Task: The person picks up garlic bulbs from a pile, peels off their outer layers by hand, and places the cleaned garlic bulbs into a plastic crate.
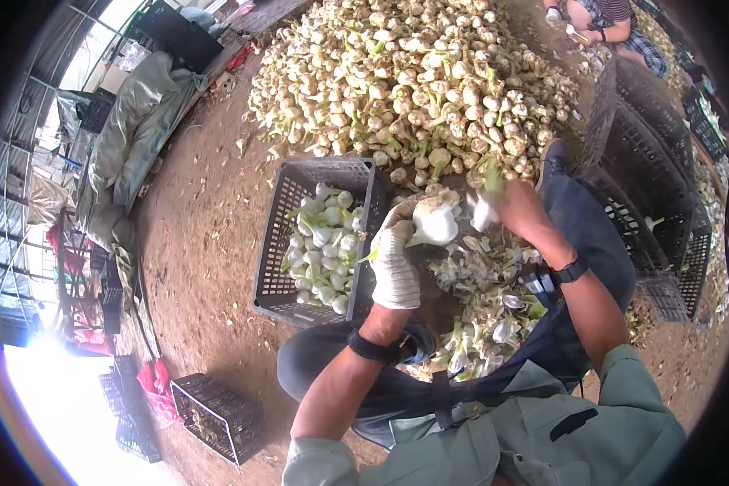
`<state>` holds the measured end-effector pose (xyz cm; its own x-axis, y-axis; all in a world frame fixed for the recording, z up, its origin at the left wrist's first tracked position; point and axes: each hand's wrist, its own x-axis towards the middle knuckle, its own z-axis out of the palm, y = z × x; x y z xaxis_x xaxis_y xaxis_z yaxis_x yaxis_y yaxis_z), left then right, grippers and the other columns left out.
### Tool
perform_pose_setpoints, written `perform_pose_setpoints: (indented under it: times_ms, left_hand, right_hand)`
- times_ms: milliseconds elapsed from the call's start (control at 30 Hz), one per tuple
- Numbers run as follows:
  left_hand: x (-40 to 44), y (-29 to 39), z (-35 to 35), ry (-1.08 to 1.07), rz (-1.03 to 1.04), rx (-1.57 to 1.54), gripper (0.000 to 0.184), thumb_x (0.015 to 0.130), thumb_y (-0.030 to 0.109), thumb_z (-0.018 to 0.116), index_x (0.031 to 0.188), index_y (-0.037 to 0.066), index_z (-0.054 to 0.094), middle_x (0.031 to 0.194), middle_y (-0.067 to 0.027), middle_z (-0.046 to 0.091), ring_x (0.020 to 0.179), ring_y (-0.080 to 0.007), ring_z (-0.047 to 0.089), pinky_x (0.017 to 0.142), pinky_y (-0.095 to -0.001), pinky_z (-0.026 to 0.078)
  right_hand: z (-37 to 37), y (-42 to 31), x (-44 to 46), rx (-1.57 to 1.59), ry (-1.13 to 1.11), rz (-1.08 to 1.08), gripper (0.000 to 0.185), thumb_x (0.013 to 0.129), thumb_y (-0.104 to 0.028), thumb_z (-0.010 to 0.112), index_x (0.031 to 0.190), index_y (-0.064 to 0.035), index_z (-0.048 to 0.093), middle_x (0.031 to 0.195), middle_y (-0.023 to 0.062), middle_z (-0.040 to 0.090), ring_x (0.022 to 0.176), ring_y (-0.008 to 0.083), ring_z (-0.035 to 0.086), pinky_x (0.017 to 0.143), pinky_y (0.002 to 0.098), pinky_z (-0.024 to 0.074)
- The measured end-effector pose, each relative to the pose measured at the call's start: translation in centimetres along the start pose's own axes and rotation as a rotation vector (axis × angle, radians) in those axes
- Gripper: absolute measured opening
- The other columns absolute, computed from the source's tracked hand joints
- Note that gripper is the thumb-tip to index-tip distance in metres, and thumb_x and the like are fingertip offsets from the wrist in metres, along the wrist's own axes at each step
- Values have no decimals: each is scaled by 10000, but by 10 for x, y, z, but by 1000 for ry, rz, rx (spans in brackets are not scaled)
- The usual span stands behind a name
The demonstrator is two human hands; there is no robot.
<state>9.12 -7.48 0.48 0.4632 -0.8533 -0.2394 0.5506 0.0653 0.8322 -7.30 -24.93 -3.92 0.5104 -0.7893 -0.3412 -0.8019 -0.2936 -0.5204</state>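
A person sits low over a brown dirt floor (202, 202), seen from above through a round, dark-edged view. The left hand (393, 255), in a white knitted glove, is closed around a garlic bulb (435, 224); the white bulb sticks out from the finger side, and a bit of green shows at the glove's other side. The hand is just beyond the right edge of a black plastic crate (324, 170). The right hand (518, 209), without a glove, is just to the right of the bulb and blurred. A smeared white shape (483, 212) and a streak of green are at its fingertips; how far its fingers are open, and whether it grips anything, I cannot tell.

Inside the crate, pale bulbs with short green stems (324, 251) are piled, leaving part of the left side bare. Beyond the crate's far edge, a large heap of garlic (413, 89) covers the floor. Papery peelings (494, 271) lie below the hands, between the person's legs. Stacked black crates (632, 162) stand at the right.
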Motion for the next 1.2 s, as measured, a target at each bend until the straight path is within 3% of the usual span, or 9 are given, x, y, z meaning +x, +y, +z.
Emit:
perform_pose_setpoints:
  times_ms: [100,233,400,533,667,767,833,900,1200]
  left_hand:
    - [-2,0,-2,-39,43,18,412,925,284,439,1226,28,557,1157,-115,635,994,-201,630,759,-337,545]
    - [1,-11,-15,30,103,67,372,936,275,562,1207,20,557,1064,-70,632,860,-133,622,672,-266,532]
    - [-7,-11,6,-34,222,334,367,988,298,506,1222,20,557,1052,-48,630,881,-100,585,719,-244,496]
    - [-4,-26,8,-50,191,380,371,1009,306,461,1231,23,554,1062,-59,631,925,-109,576,791,-255,477]
    - [-1,-29,6,-26,65,172,400,1011,326,441,1223,4,546,1051,-80,633,934,-144,605,803,-268,491]
    - [-2,-21,8,38,15,99,397,1011,335,439,1210,9,550,1019,-73,638,908,-153,614,782,-276,500]
    - [-2,-18,6,52,35,208,394,1012,348,444,1188,14,558,1001,-59,634,871,-130,597,753,-271,494]
    - [-1,-25,4,60,138,325,392,1011,358,451,1158,15,571,977,-44,628,836,-104,569,734,-260,481]
    - [-11,-19,6,-138,131,321,365,922,150,510,1243,-19,550,1112,-93,616,979,-136,576,872,-273,474]
  right_hand:
    - [14,4,-29,-288,61,-330,600,809,-328,737,1257,9,525,1049,201,661,858,323,672,733,360,528]
    - [-8,-36,-50,139,-51,-389,676,782,-244,764,1336,0,463,1116,180,645,914,267,667,786,344,544]
    - [10,-57,-61,537,277,-729,393,798,-150,718,1139,-6,586,908,159,698,635,238,655,604,372,519]
    - [24,-46,-53,318,466,-823,211,807,-65,669,1010,-16,642,820,130,684,572,160,618,490,343,483]
    - [30,-31,-38,705,332,-591,161,808,-68,676,928,16,608,688,57,622,518,75,552,441,248,428]
    - [7,-41,-58,614,344,-544,153,818,-81,679,894,8,581,703,40,612,533,78,572,447,238,440]
    - [5,-50,-68,635,268,-596,164,817,-88,690,893,-21,561,725,61,625,564,133,623,466,274,464]
    - [17,-54,-67,348,532,-871,186,803,-75,702,911,-44,553,752,92,634,593,223,651,492,326,485]
    - [28,-23,-28,309,525,-536,112,796,-65,682,837,-26,585,740,140,652,595,272,652,522,367,483]
